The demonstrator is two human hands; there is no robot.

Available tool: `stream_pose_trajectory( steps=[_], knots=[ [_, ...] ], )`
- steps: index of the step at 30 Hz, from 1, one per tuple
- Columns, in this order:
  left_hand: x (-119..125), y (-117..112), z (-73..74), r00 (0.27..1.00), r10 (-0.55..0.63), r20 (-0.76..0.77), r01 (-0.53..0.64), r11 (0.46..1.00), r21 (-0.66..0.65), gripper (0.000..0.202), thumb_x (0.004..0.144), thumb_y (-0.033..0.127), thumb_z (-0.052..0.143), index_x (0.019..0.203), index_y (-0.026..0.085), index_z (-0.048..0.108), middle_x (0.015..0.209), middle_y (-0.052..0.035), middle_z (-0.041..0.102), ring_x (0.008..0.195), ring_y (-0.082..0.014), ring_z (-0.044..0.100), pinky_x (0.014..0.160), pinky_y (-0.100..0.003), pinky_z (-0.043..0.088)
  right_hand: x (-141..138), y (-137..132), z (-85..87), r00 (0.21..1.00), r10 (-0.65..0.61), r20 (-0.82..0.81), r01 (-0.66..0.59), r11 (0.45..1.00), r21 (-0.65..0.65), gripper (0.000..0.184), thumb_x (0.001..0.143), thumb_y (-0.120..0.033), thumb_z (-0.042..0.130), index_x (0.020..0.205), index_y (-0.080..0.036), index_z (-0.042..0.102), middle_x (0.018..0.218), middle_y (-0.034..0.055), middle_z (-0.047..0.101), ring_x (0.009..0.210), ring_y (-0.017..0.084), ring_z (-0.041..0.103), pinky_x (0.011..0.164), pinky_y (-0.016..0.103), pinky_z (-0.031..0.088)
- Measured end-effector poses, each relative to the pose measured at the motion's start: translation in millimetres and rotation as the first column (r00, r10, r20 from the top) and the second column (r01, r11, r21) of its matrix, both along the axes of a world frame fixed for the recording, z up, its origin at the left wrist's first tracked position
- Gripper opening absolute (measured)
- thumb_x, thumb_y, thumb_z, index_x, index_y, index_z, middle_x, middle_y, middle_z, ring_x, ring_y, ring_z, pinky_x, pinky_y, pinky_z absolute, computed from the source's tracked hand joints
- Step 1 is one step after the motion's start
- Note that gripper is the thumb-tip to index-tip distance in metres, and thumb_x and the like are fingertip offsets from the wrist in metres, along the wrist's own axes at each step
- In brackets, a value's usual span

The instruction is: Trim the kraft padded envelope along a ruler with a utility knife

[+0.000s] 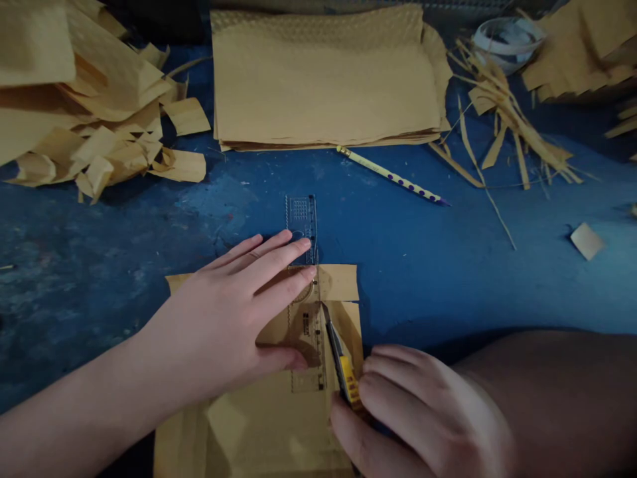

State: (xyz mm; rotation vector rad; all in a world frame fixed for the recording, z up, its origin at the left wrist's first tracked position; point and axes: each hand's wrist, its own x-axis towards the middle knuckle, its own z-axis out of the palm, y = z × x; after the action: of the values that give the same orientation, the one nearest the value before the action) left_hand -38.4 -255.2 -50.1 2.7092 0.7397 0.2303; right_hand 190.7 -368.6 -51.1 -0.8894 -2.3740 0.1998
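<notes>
Pinning a clear ruler (pixel 314 325) to brown paper (pixel 273 428) under the spread left hand (pixel 223 309), apparently for steadiness; gripping a yellow cutter (pixel 346 375) in the right hand (pixel 423 405), angled toward the ruler's edge.

Left hand (pixel 231 305) rests on a clear ruler (pixel 312 338) over brown paper (pixel 263 428); right hand (pixel 423 411) holds a cutter (pixel 344 368).

Left hand (pixel 219 312) bare except a thin band (pixel 254 255) around the ring finger (pixel 271 246); left forearm (pixel 89 398) uncovered. Right hand (pixel 423 408) bare; right forearm (pixel 562 398) shadowed, detail hard to make out.
</notes>
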Motion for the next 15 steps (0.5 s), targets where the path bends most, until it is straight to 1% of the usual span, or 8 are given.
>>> stream_pose_trajectory(
  steps=[4,7,9,10,12,13,14,15],
  knots=[
    [0.1,-0.2,0.4,1.0,0.007,-0.011,-0.007,1.0,-0.012,0.075,0.083,0.061,0.073,0.143,0.017,0.058,0.161,-0.0129,0.047,0.148,-0.0361,0.045,0.123,-0.056,0.039,3.7,6.2,-4.9,1.0,-0.008,0.008,0.008,1.0,0.009,0.016,0.079,-0.005,0.058,0.076,-0.016,0.069,0.057,-0.0024,0.044,0.052,0.013,0.043,0.046,0.029,0.04],
    [-0.7,0.6,0.0,1.0,0.007,0.0,-0.007,1.0,-0.022,0.075,0.083,0.06,0.074,0.143,0.017,0.059,0.161,-0.0128,0.048,0.148,-0.0365,0.045,0.123,-0.055,0.04,0.4,-1.4,-3.3,1.0,0.005,0.015,-0.005,0.999,0.035,0.015,0.08,-0.006,0.059,0.076,-0.017,0.069,0.057,-0.0024,0.045,0.052,0.014,0.045,0.046,0.03,0.043],
    [-1.4,1.3,-1.0,1.0,-0.003,0.01,0.003,1.0,-0.016,0.075,0.083,0.062,0.073,0.143,0.017,0.059,0.16,-0.0133,0.049,0.148,-0.0362,0.045,0.123,-0.055,0.04,-3.7,-12.0,3.0,0.996,-0.058,0.066,0.058,0.998,-0.008,0.015,0.081,-0.006,0.061,0.081,-0.018,0.071,0.06,-0.0012,0.051,0.056,0.016,0.052,0.052,0.034,0.05],
    [-1.7,1.6,-1.5,1.0,-0.008,0.017,0.008,1.0,-0.013,0.076,0.083,0.063,0.072,0.143,0.017,0.058,0.159,-0.0136,0.049,0.147,-0.0363,0.046,0.123,-0.055,0.04,-5.2,-16.9,7.8,0.987,-0.135,0.089,0.138,0.99,-0.031,0.016,0.082,-0.006,0.062,0.085,-0.019,0.072,0.063,-0.0003,0.055,0.06,0.018,0.056,0.058,0.037,0.054],
    [-2.4,2.0,-2.2,0.999,-0.015,0.035,0.016,1.0,-0.013,0.078,0.082,0.063,0.074,0.143,0.017,0.059,0.158,-0.0147,0.05,0.146,-0.0376,0.047,0.122,-0.057,0.041,-4.0,-20.1,19.6,0.943,-0.313,0.108,0.319,0.947,-0.043,0.019,0.084,-0.005,0.063,0.087,-0.021,0.073,0.066,0.0012,0.061,0.069,0.022,0.063,0.067,0.042,0.058],
    [-2.8,2.1,-2.2,0.999,-0.017,0.045,0.018,1.0,-0.013,0.078,0.081,0.062,0.075,0.142,0.016,0.059,0.157,-0.0155,0.051,0.146,-0.0386,0.048,0.121,-0.057,0.042,-0.5,-16.5,25.3,0.929,-0.35,0.121,0.356,0.934,-0.031,0.019,0.084,-0.005,0.065,0.087,-0.022,0.073,0.066,0.0011,0.061,0.069,0.022,0.064,0.067,0.042,0.058],
    [-3.1,2.0,-2.1,0.998,-0.016,0.057,0.017,1.0,-0.008,0.077,0.08,0.061,0.077,0.141,0.016,0.06,0.156,-0.0163,0.052,0.145,-0.0395,0.048,0.12,-0.058,0.043,5.0,-8.9,29.9,0.928,-0.331,0.169,0.344,0.937,-0.055,0.019,0.085,-0.005,0.066,0.088,-0.022,0.073,0.066,0.0008,0.061,0.068,0.022,0.064,0.065,0.041,0.057],
    [-3.6,1.8,-1.7,0.998,-0.014,0.068,0.014,1.0,0.002,0.077,0.08,0.06,0.077,0.14,0.016,0.06,0.155,-0.0171,0.053,0.144,-0.0402,0.049,0.12,-0.058,0.044,12.2,2.4,32.8,0.949,-0.254,0.185,0.271,0.96,-0.072,0.016,0.086,-0.007,0.067,0.088,-0.023,0.072,0.062,-0.0007,0.059,0.064,0.02,0.062,0.061,0.039,0.055]
  ],
)
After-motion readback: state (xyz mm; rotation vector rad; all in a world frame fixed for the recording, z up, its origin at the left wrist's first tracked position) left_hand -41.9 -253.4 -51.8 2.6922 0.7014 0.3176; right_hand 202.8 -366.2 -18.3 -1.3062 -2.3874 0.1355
